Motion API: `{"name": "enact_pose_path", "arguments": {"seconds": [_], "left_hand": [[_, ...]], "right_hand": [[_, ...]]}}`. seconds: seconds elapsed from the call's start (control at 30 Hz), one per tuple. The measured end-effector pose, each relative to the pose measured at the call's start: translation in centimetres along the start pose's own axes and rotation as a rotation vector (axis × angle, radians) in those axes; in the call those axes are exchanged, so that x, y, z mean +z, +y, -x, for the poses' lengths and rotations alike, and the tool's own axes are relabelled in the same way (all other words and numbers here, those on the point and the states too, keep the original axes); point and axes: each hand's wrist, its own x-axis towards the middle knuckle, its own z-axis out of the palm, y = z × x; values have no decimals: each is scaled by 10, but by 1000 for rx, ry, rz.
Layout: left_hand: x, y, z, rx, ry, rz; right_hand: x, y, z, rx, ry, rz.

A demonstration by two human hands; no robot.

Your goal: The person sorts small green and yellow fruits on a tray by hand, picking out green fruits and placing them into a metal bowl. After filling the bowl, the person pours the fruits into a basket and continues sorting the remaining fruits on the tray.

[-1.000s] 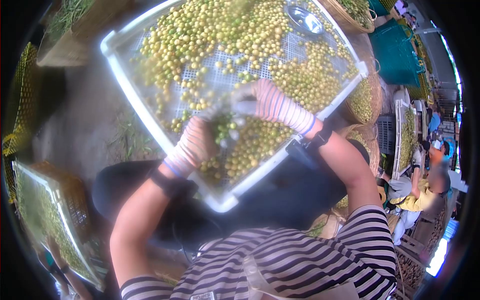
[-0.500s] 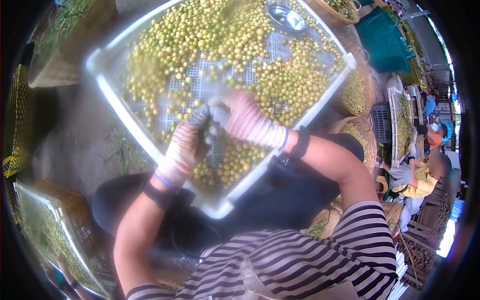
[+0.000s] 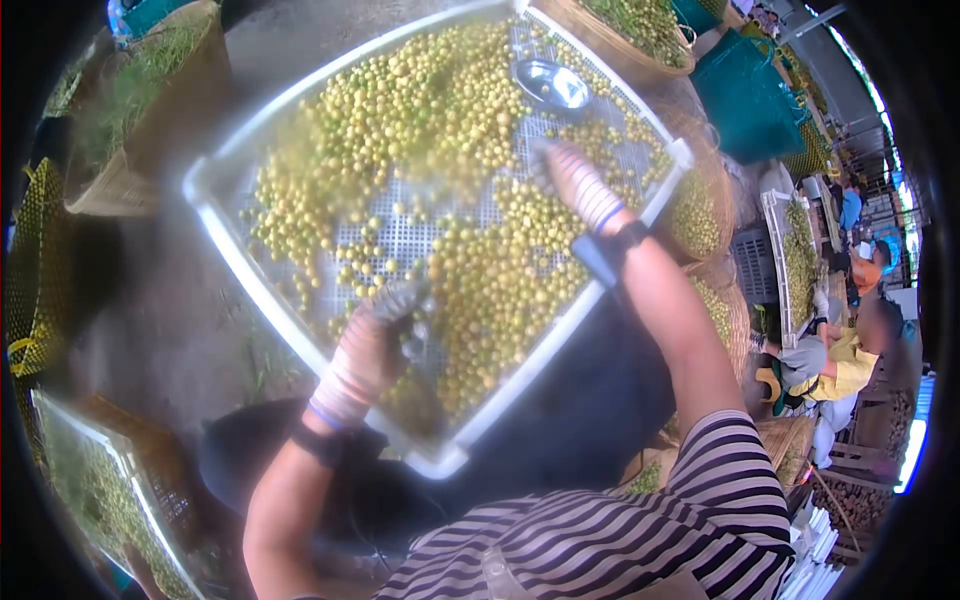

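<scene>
A white plastic tray (image 3: 260, 285) with a perforated floor lies in front of me, strewn with small round yellow-green fruits (image 3: 430, 85). My left hand (image 3: 378, 335), in a striped glove with grey fingertips, hovers over the tray's near-left part. Its fingers are bent, with a gap between them and the thumb. Farther right, my right hand (image 3: 578, 182), gloved alike, reaches over fruits near a shiny metal bowl (image 3: 552, 84) in the tray. Motion blurs its fingertips, and I cannot tell what they hold.
Woven baskets of fruit (image 3: 697, 215) stand along the tray's right side. Beyond them are a teal bag (image 3: 745, 95) and another fruit tray (image 3: 790, 260), with a person in a yellow shirt (image 3: 850, 365) beside it. At lower left is another fruit tray (image 3: 110, 490); a leafy basket (image 3: 150, 120) stands upper left.
My hands, close together before, are now apart. The right one has moved up and right towards the metal bowl; the left has stayed over the near-left part. The tray sits slightly lower in view.
</scene>
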Motion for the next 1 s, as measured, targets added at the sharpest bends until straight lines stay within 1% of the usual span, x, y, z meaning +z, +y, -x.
{"name": "enact_pose_path", "arguments": {"seconds": [0.03, 0.07, 0.1, 0.13, 0.2, 0.27, 0.3, 0.33, 0.37, 0.4, 0.43, 0.47, 0.53, 0.57, 0.63, 0.67, 0.7, 0.77, 0.83, 0.9, 0.93, 0.97, 1.0], "left_hand": [[0, 0, 1, 8, -25, -29], [-2, 0, 0, 11, -59, -71], [-3, 0, 0, 0, -66, -77], [-3, -1, 1, -9, -73, -85], [-5, -1, -2, -21, -57, -105], [-11, -1, -3, -37, 23, -45], [-10, 4, -2, -49, 51, -44], [-9, 9, -3, -67, 81, -41], [-13, 14, -5, 130, -26, -365], [-14, 20, -11, 187, -78, -421], [0, 30, -14, 167, -49, -292], [18, 39, -18, 148, -22, -162], [35, 55, -35, 121, -123, -162], [34, 56, -54, 492, -217, -661], [44, 47, -91, 621, -265, -800], [45, 43, -108, 634, -306, -835], [45, 39, -121, 601, -348, -829], [45, 36, -132, 611, -387, -856], [56, 39, -112, 796, -407, -1050], [69, 44, -77, 311, -128, -272], [40, 44, -82, 531, -231, -717], [12, 45, -87, 818, -256, -1111], [9, 43, -73, 760, -258, -1015]], "right_hand": [[-24, 17, -39, 9, 24, -177], [-44, 17, -54, 31, -13, -301], [-59, 21, -77, -3, 40, -312], [-66, 14, -87, 30, 83, -326], [-69, 13, -117, 24, 178, -425], [-75, 19, -149, 11, 202, -472], [-81, 24, -164, -11, 300, -397], [-72, 18, -146, -97, 377, -283], [-67, 13, -127, -164, 317, -239], [-64, 8, -113, -232, 257, -195], [-55, -11, -93, -144, 240, 158], [-47, -14, -69, -181, 117, 148], [-27, -22, -19, -110, -44, 228], [-20, -17, -4, -128, -101, 267], [-12, -8, 20, -149, -235, 319], [-9, -7, 29, -128, -257, 344], [-5, -9, 42, -115, -250, 332], [-2, -9, 51, -106, -250, 325], [-8, 0, 45, -91, -181, 305], [-17, 5, 34, -77, -150, 317], [-23, 7, 26, -63, -120, 333], [-30, 14, 15, -70, -121, 300], [-37, 12, 7, -72, -121, 303]]}}
